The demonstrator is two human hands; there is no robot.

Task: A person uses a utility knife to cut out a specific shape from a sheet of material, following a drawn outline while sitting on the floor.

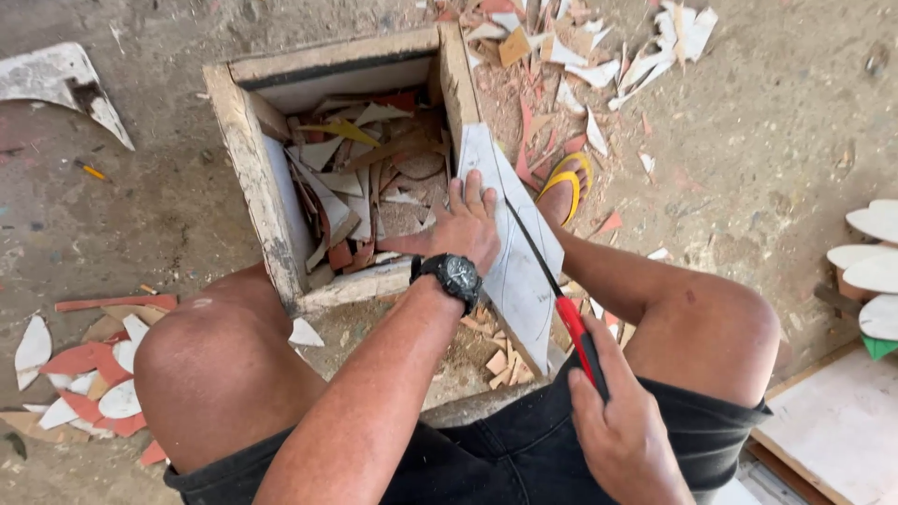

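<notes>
Two bare hands work on one white board [510,271] that lies across the right edge of an open wooden box [251,178]. The left hand [465,229], with a black watch [449,276] on its wrist, presses flat on the board, fingers spread a little and lying on the wood, holding nothing. The right hand [622,435] is closed in a fist around the red and black handle of a thin saw [552,281], whose blade runs over the board just beside the left fingers. The step in hand looks like sawing along a curved line on the board. A next stroke seems to need steady pressure from the left hand and a blade kept away from those fingers. Scraps [360,187] fill the box, and cut leaf-shaped pieces [89,379] lie on the floor near the left knee.
</notes>
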